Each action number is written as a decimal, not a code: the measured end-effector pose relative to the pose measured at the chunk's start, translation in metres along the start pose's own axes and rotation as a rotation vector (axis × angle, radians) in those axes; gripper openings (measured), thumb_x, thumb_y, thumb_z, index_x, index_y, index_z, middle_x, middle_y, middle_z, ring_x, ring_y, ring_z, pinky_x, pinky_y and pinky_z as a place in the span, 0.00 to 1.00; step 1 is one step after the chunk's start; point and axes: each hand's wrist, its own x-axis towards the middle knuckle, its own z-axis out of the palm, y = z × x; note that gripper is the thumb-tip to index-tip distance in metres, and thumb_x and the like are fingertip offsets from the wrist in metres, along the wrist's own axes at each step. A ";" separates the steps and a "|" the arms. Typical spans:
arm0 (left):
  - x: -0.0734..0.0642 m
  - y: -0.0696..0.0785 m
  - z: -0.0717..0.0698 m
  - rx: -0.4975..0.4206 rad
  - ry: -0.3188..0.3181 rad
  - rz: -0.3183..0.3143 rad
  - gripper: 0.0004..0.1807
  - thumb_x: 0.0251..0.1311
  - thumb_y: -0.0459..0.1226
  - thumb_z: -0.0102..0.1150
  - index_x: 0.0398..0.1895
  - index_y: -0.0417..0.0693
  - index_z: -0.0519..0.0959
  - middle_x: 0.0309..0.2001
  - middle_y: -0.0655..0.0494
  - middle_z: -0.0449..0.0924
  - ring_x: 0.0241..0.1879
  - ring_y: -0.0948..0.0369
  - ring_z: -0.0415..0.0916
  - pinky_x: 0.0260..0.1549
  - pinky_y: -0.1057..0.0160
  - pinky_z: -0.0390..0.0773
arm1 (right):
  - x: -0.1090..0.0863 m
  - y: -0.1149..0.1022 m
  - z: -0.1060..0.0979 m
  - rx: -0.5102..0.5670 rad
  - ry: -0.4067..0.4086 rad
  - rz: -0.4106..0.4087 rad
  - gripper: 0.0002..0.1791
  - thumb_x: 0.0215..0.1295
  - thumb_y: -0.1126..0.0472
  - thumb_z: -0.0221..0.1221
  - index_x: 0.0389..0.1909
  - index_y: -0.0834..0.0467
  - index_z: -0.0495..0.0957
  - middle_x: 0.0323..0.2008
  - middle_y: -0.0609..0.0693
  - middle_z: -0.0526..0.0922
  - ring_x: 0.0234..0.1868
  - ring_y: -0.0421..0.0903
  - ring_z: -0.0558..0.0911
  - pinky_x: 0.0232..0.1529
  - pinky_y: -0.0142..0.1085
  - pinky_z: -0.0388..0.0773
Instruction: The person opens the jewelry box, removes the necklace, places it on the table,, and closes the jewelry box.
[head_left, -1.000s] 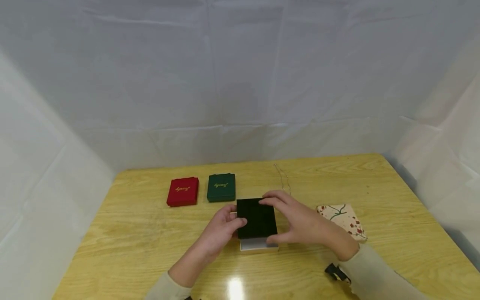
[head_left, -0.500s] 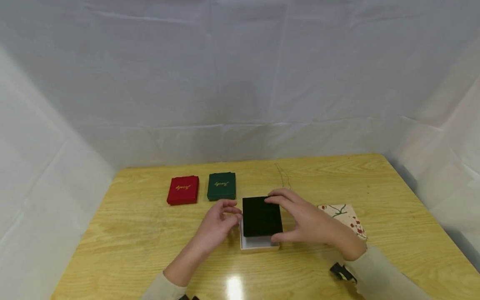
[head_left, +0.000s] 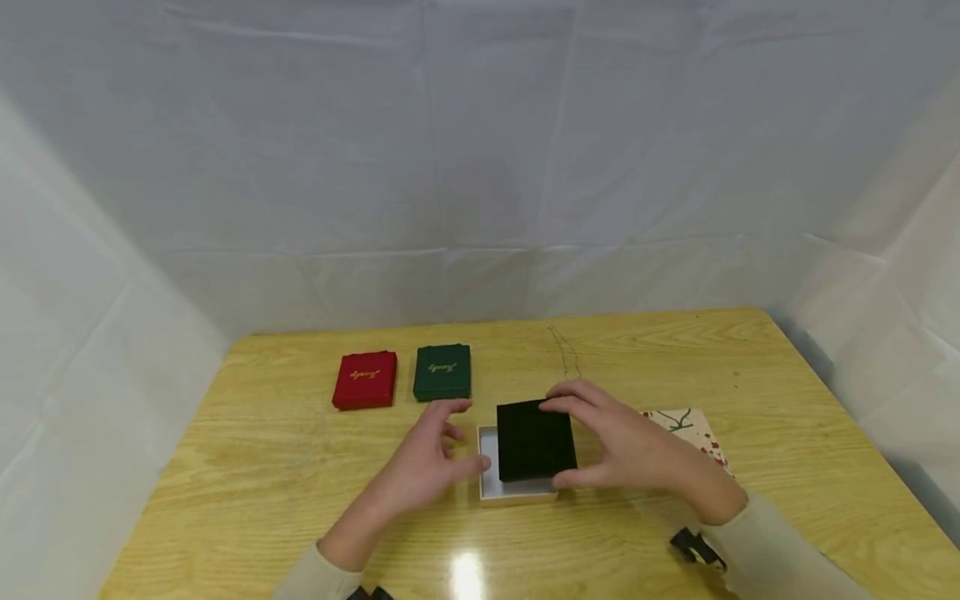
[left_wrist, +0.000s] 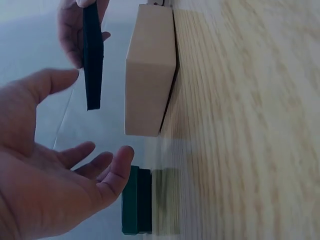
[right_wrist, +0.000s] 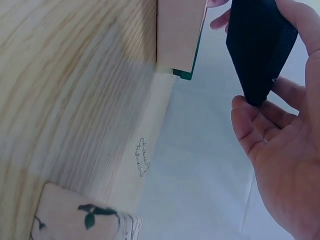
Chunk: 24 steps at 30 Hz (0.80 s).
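My right hand (head_left: 626, 442) grips a thin black square pad (head_left: 536, 442) by its edges, fingers on the far side and thumb at the near corner. The pad is held above an open, cream-coloured shallow box (head_left: 517, 500) with a pale inside, and covers its right part in the head view. My left hand (head_left: 420, 458) stands just left of the box, thumb and fingers spread apart with nothing between them. In the left wrist view, a gap shows between the pad and the top of the box. Part of a flower-patterned lid (head_left: 690, 429) lies behind my right forearm.
A red box (head_left: 365, 380) and a green box (head_left: 442, 372), both with gold lettering, stand at the back left of the wooden table (head_left: 262, 467). A fine chain necklace (right_wrist: 137, 155) lies beyond my right hand. White sheeting (head_left: 487, 167) encloses the back and sides.
My left hand has let go of the pad and drawn back to the left, its fingers spreading. My right hand has carried the pad slightly right, baring the left part of the box.
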 end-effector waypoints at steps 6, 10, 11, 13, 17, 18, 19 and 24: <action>0.000 -0.002 -0.002 0.090 -0.114 0.031 0.54 0.54 0.45 0.83 0.81 0.47 0.62 0.75 0.49 0.62 0.67 0.46 0.69 0.61 0.41 0.77 | -0.003 0.001 0.000 -0.004 -0.007 -0.007 0.45 0.62 0.35 0.73 0.74 0.50 0.71 0.72 0.47 0.68 0.71 0.48 0.70 0.65 0.53 0.77; 0.000 -0.004 -0.001 0.157 -0.156 0.063 0.59 0.50 0.45 0.85 0.82 0.45 0.59 0.78 0.49 0.59 0.69 0.44 0.69 0.63 0.42 0.76 | -0.004 0.002 0.000 -0.013 -0.018 -0.024 0.44 0.63 0.33 0.71 0.73 0.51 0.72 0.71 0.46 0.69 0.70 0.47 0.70 0.65 0.52 0.76; 0.001 -0.005 -0.001 0.170 -0.162 0.071 0.60 0.50 0.45 0.86 0.83 0.45 0.59 0.78 0.49 0.59 0.68 0.44 0.70 0.63 0.43 0.77 | -0.004 0.002 0.000 -0.015 -0.020 -0.028 0.44 0.63 0.33 0.71 0.73 0.51 0.73 0.70 0.45 0.69 0.70 0.46 0.71 0.65 0.52 0.76; 0.001 -0.006 0.000 0.196 -0.173 0.080 0.62 0.48 0.44 0.87 0.83 0.44 0.58 0.79 0.48 0.58 0.68 0.45 0.71 0.64 0.44 0.77 | -0.004 0.003 0.000 -0.019 -0.022 -0.034 0.43 0.63 0.33 0.71 0.72 0.52 0.73 0.70 0.45 0.69 0.69 0.46 0.71 0.65 0.52 0.77; 0.003 -0.007 0.002 0.233 -0.186 0.089 0.64 0.44 0.43 0.88 0.83 0.42 0.57 0.79 0.47 0.59 0.69 0.46 0.68 0.65 0.44 0.75 | -0.004 0.003 -0.001 -0.018 -0.031 -0.034 0.42 0.64 0.33 0.71 0.71 0.53 0.74 0.69 0.44 0.70 0.68 0.46 0.72 0.64 0.51 0.77; 0.003 -0.008 0.002 0.241 -0.190 0.088 0.65 0.44 0.43 0.88 0.83 0.42 0.57 0.79 0.47 0.59 0.70 0.46 0.67 0.66 0.44 0.74 | -0.004 0.003 -0.001 -0.017 -0.035 -0.031 0.42 0.64 0.33 0.71 0.71 0.53 0.74 0.68 0.44 0.70 0.68 0.46 0.72 0.64 0.51 0.77; 0.003 -0.008 0.002 0.248 -0.193 0.089 0.65 0.43 0.43 0.89 0.83 0.41 0.57 0.78 0.47 0.59 0.71 0.46 0.66 0.66 0.43 0.74 | -0.005 0.004 -0.001 -0.015 -0.039 -0.027 0.42 0.64 0.33 0.71 0.71 0.53 0.74 0.68 0.44 0.70 0.68 0.45 0.72 0.64 0.51 0.77; 0.005 -0.009 0.004 0.273 -0.208 0.085 0.65 0.43 0.44 0.89 0.83 0.41 0.57 0.77 0.46 0.62 0.73 0.47 0.64 0.68 0.42 0.71 | -0.004 0.006 -0.001 -0.016 -0.056 -0.003 0.41 0.64 0.33 0.70 0.71 0.52 0.75 0.68 0.43 0.70 0.67 0.44 0.72 0.63 0.50 0.78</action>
